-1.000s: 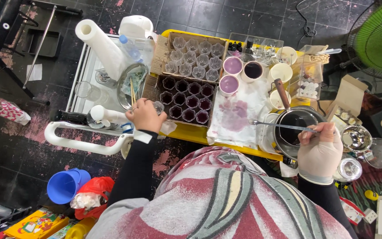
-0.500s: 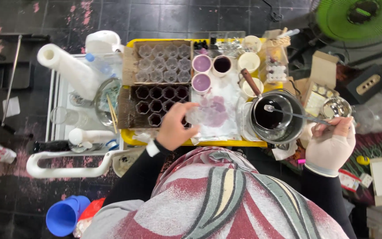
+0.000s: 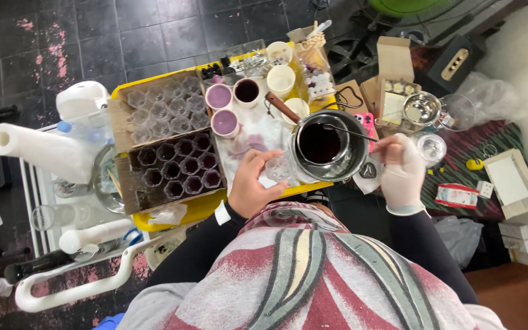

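My left hand holds a small clear plastic cup just beside a metal pot of dark purple liquid on the yellow table. In a white glove, my right hand grips the handle of a ladle whose bowl rests in the pot. Left of my left hand, a cardboard box carries filled dark cups, and behind it a second box has empty clear cups. Three round tubs of purple mix stand on a stained white cloth.
A paper towel roll and a white cart stand at the left. Pale cups, a wooden-handled tool, a steel bowl and open cartons lie at the back and right. Dark tiled floor surrounds the table.
My left hand came from the left boxes toward the pot with the clear cup. My right hand stayed on the ladle. The view shifted right.
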